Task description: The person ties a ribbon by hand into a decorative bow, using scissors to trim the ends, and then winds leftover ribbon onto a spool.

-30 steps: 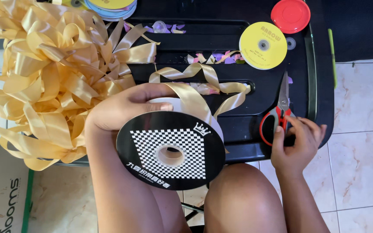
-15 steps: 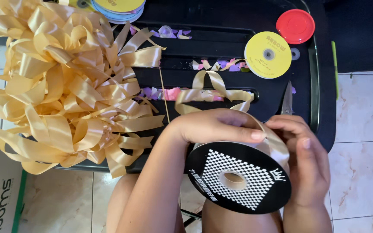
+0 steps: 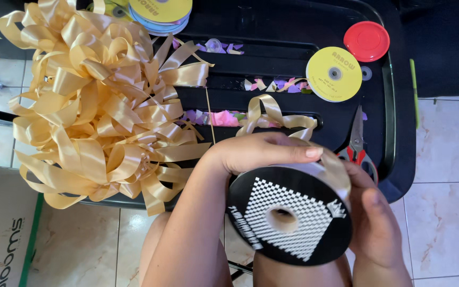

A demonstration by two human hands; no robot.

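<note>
Head view: both hands are steadying a large ribbon spool (image 3: 290, 218) above the lap, at the tabletop's near edge.

Left hand (image 3: 264, 151) is lying over the spool's top, fingers pressed together and flat on the gold ribbon, likely keeping the wound ribbon from slipping; right hand (image 3: 373, 220) is cupping its right side, fingers hidden. Loose ribbon end (image 3: 272, 114) is trailing onto the black tabletop (image 3: 399, 175). Gold bow pile (image 3: 96, 101) is crowding the left; scissors (image 3: 357, 141), yellow spool (image 3: 334, 74) and red lid (image 3: 366, 41) are lying beyond.
</note>
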